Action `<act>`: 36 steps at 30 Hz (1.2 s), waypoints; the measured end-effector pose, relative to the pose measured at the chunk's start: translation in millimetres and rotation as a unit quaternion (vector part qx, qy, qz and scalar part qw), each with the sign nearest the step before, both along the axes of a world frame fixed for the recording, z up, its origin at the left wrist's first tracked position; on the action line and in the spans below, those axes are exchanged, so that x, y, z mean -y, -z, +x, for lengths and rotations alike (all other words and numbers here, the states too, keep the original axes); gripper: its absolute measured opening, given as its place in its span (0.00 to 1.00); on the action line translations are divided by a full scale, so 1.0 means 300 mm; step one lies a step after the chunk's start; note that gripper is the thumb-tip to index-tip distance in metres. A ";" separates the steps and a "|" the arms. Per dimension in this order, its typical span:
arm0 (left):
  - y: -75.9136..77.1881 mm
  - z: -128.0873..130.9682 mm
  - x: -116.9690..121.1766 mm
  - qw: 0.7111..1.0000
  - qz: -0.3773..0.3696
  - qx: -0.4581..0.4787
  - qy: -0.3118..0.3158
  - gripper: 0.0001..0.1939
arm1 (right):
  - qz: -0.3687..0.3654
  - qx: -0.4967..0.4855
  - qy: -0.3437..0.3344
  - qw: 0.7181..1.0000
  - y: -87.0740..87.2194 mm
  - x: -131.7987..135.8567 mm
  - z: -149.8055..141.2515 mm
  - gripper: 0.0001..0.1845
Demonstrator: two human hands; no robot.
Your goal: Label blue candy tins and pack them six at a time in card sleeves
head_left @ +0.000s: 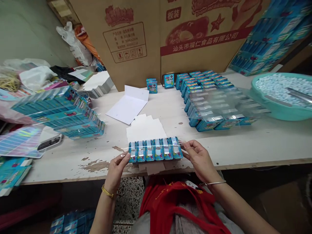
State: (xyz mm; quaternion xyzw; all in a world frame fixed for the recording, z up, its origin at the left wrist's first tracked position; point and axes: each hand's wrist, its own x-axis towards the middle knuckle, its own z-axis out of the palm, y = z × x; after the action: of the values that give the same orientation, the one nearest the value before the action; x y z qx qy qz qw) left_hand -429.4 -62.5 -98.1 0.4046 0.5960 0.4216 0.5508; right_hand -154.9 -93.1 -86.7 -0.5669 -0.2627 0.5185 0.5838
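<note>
A row of small blue candy boxes (156, 154) stands side by side near the table's front edge, between my two hands. Across their tops stretches a clear plastic film (152, 147), which shows mostly by its glare. My left hand (118, 170) pinches the film at the row's left end, thumb and fingers together. At the other end, my right hand (198, 159) holds the film between thumb and fingers. Under the row, a piece of cardboard (153, 168) sticks out toward me. White card sheets (145, 128) lie just behind the boxes.
Clear sheets cover part of a block of blue boxes (198, 125) at right. Beyond sits a turquoise basin (273, 109) of pale blue pieces with a metal scoop. Wrapped box stacks (80, 113) and a phone (50, 143) are at left. A large carton (146, 70) stands behind.
</note>
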 end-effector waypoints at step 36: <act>-0.135 -0.023 0.015 0.989 0.112 0.027 -0.093 0.14 | -0.039 0.189 -0.055 0.980 -0.024 -0.046 0.074 0.19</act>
State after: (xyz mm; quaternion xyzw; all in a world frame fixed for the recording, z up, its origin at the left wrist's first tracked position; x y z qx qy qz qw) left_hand -436.4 -66.9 -57.7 0.3953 0.5651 0.5456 0.4761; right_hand -132.8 -79.2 -79.5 -0.6619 -0.3785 0.4430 0.4716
